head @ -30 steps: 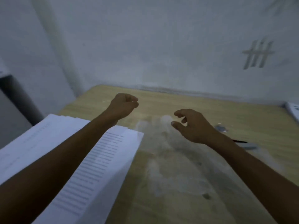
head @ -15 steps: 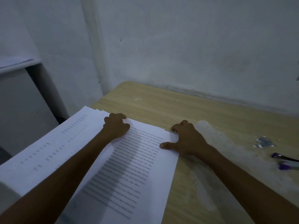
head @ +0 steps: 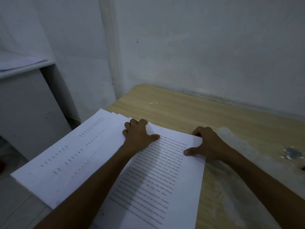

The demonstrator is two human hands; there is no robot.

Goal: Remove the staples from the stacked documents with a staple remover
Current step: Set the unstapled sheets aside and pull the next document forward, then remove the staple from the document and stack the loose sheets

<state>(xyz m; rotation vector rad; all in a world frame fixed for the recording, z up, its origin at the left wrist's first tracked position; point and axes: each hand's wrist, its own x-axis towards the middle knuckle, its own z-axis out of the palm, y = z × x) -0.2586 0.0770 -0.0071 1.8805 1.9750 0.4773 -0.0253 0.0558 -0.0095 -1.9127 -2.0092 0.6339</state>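
A printed document lies on top of a fanned stack of white papers at the left end of the wooden table. My left hand grips the top document's far left corner, fingers curled over the edge and thumb on the page. My right hand grips its far right corner, which bends up slightly, with the thumb lying on the text. At the right frame edge only a dark tip of some object shows; whether it is the staple remover is unclear.
A small heap of grey bits lies on the table to the right. The white wall runs along the table's far edge. A grey cabinet or shelf with papers on top stands to the left. The stack overhangs the table's left edge.
Both hands came down from the air onto the top document and now hold its far corners. The view has swung left, pushing the purple tool almost out of frame.
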